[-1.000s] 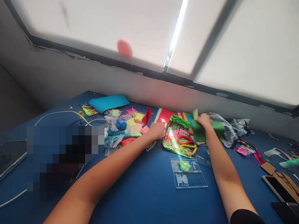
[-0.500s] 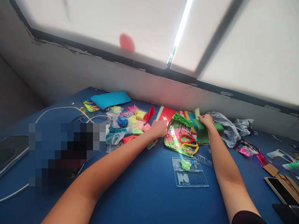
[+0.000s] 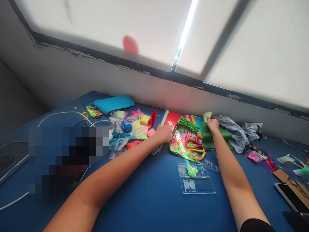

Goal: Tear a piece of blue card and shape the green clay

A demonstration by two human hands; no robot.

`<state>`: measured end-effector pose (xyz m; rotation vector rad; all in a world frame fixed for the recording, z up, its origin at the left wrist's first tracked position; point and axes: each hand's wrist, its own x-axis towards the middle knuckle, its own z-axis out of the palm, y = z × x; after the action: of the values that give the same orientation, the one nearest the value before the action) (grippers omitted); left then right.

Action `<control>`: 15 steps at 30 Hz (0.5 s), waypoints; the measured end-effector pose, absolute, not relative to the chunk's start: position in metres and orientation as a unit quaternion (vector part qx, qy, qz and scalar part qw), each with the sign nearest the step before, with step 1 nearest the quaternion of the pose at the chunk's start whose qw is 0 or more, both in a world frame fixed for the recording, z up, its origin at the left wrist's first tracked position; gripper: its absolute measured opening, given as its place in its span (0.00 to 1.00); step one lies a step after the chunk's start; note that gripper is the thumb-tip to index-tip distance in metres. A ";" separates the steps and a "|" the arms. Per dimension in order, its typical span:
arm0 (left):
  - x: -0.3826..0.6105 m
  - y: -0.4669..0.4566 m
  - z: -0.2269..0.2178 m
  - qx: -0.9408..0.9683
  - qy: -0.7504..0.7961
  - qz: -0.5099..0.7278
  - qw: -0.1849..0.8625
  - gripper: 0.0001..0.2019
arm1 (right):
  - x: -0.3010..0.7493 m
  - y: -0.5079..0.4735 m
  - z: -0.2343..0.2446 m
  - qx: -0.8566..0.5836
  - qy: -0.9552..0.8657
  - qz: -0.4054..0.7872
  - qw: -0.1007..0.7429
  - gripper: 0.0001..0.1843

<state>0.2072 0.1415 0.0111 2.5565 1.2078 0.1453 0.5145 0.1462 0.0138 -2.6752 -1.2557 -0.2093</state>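
Looping over the far left of the desk (image 3: 145, 199), a white cable (image 3: 65, 112). Next, a turquoise sheet (image 3: 114, 104) near the wall. Small bags of coloured material (image 3: 136, 125) lie heaped in front and to the right of it. Left hand (image 3: 164, 133) at the heap's right edge: fingers curled in; cannot tell what, if anything, they grip. Red paper (image 3: 172, 116) just behind it. Right of that hand, a green-fringed packet of bright bits (image 3: 179, 141), with red-and-yellow scissor handles (image 3: 200, 150) on top. In front, a clear case (image 3: 198, 186) lies open, a light green lump (image 3: 192, 170) in its far half. Right hand (image 3: 213, 125): fingers pinch a pale green sheet (image 3: 207, 114), at the back of the desk; a dark green sheet (image 3: 209, 139) lies under the hand. Beyond, a crumpled grey plastic bag (image 3: 233, 129), then shiny pink packets (image 3: 256, 156). Far right, cardboard (image 3: 281, 176).
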 end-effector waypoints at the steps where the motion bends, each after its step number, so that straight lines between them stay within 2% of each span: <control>1: 0.207 0.141 0.011 0.892 0.422 0.051 0.156 0.16 | 0.514 0.147 0.014 -0.909 -0.398 -0.056 0.112 0.17; 7: 0.208 0.140 0.011 0.886 0.427 0.070 0.169 0.16 | 0.512 0.150 0.013 -0.915 -0.315 0.016 0.253 0.19; 11: 0.206 0.138 0.018 0.866 0.449 0.123 0.183 0.10 | 0.519 0.148 0.012 -0.889 -0.322 0.030 0.325 0.19; 15: 0.210 0.138 0.042 0.837 0.460 0.215 0.203 0.15 | 0.531 0.142 0.008 -0.849 -0.372 0.024 0.376 0.20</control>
<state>0.2102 0.1381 0.0420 2.3360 1.2827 0.6004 0.5309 0.1416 0.0078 -2.1715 -0.9506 0.0614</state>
